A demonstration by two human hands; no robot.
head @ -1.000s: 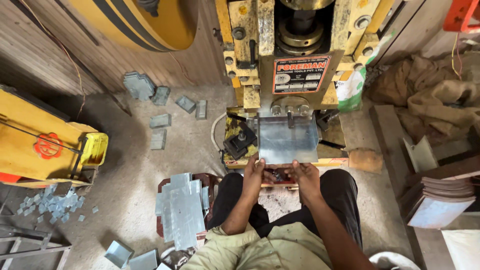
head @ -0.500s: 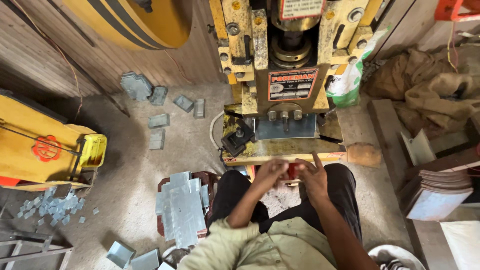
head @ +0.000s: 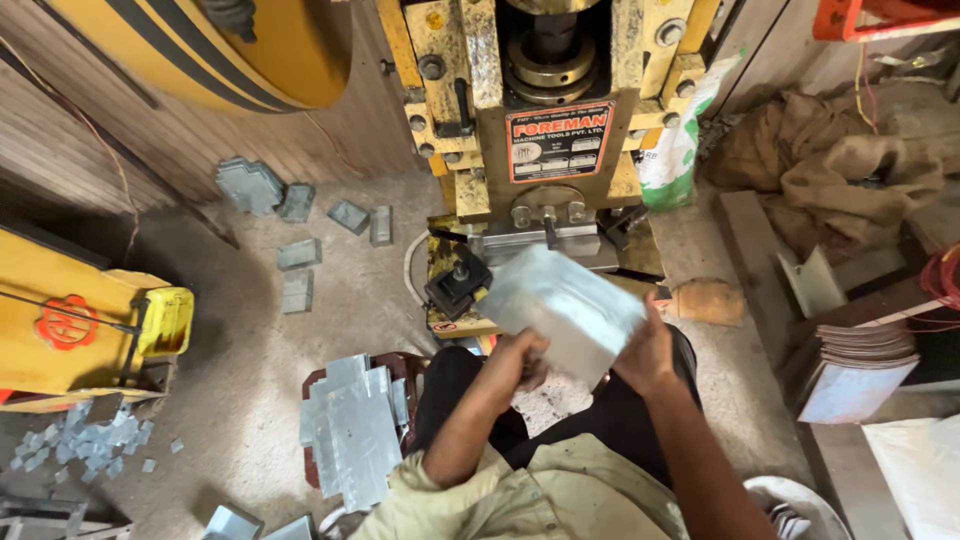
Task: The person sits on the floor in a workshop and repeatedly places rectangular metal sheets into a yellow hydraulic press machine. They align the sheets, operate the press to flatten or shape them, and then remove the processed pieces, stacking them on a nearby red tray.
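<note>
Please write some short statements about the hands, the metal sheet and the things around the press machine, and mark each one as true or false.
1. Both hands, left hand and right hand, hold the metal sheet. True.
2. The sheet lies flat under the yellow press machine. False: it is tilted, held in front of the press, above the person's lap.
3. A stack of flat metal sheets lies on the person's left side. True.
4. The bent metal pieces on the floor are stacked on the person's right. False: they lie scattered on the left, near the wall.
5. Brown sacking lies right of the press. True.
</note>
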